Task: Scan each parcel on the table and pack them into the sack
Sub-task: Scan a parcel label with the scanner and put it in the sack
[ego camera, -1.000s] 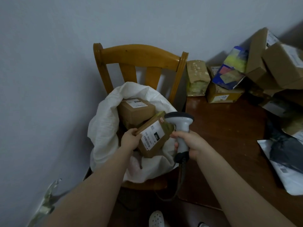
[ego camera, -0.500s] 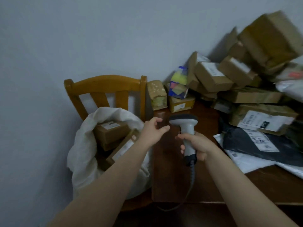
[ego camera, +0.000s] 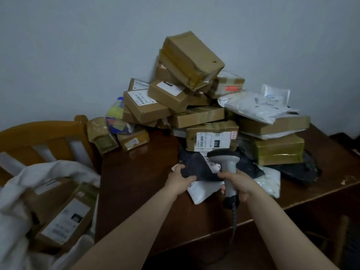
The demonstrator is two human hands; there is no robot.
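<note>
**Head view.** A dark grey plastic mailer (ego camera: 196,168), soft and creased, with a white label partly shown, is gripped at its near left edge by the left hand (ego camera: 180,180), whose fingers are curled round it. The mailer lies on a white mailer (ego camera: 204,190) on the brown table (ego camera: 136,172). Just right of this grip, a grey scanner (ego camera: 227,162) is held upright by the right hand (ego camera: 236,185), which is wrapped round the handle. Well left of the grip, labelled cartons (ego camera: 64,219) are seen inside the white sack (ego camera: 17,191).
</note>
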